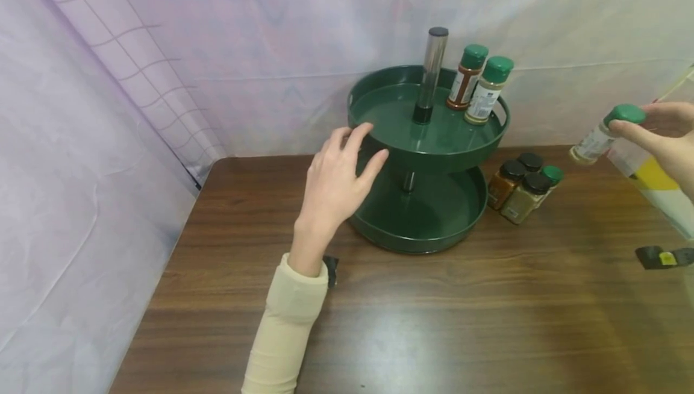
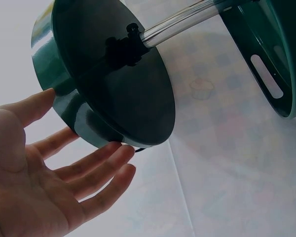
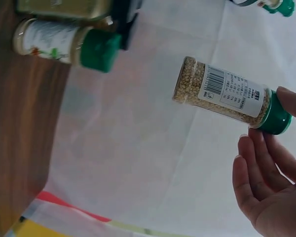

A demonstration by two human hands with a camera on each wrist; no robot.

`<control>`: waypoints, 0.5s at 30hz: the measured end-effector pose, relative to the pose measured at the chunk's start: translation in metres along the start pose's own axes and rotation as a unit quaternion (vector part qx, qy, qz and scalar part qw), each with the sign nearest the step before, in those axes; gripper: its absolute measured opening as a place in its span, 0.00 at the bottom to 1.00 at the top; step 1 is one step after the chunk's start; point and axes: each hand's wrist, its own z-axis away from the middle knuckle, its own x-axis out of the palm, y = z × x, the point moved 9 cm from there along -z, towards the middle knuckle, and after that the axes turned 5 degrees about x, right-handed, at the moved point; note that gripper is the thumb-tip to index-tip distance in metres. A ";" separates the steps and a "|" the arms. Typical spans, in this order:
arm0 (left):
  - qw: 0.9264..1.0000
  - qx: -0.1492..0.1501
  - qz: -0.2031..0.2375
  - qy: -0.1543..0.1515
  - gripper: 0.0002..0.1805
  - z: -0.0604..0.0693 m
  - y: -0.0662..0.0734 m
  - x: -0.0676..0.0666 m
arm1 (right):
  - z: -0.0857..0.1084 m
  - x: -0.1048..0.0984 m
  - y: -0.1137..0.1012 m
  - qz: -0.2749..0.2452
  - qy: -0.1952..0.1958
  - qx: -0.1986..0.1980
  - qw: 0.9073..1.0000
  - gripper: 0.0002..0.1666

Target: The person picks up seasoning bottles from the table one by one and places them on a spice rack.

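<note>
- We see two jars up on the round, dark green top tray [image 1: 396, 111] at about 2 o'clock: a red-brown spice jar with a green lid [image 1: 464, 84] and a pale spice jar with a green lid [image 1: 484, 97]. That part looks done to us.
- Our right hand [image 1: 678, 153] is clamped on the lid of a clear jar with a green lid and tan grains [image 1: 596, 136]. It is up in the air at 3 o'clock from the top tray, well apart from it, tipped with its lid higher. We judge this jar to be halfway through its turn.
- Our left hand [image 1: 335, 180] is at the top tray's 8 o'clock edge, fingers and thumb apart, holding nothing. We cannot tell if it touches.
- Four jars are close together on the brown wooden table [image 1: 461, 297], at 3 o'clock from the round, dark green bottom tray [image 1: 428, 210]. Three have black lids and one has a green lid [image 1: 553, 175]. We count these as left to do.
- So filling the stand looks less than half done to us.
</note>
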 end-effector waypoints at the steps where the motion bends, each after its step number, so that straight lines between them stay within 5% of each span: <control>1: 1.000 0.000 0.000 0.000 0.30 0.000 0.000 0.000 | 0.000 0.000 -0.003 0.012 -0.002 0.004 1.000 0.17; 15: 1.000 -0.001 0.002 0.000 0.30 0.000 0.000 0.000 | 0.003 0.010 -0.062 0.022 -0.026 -0.008 0.999 0.15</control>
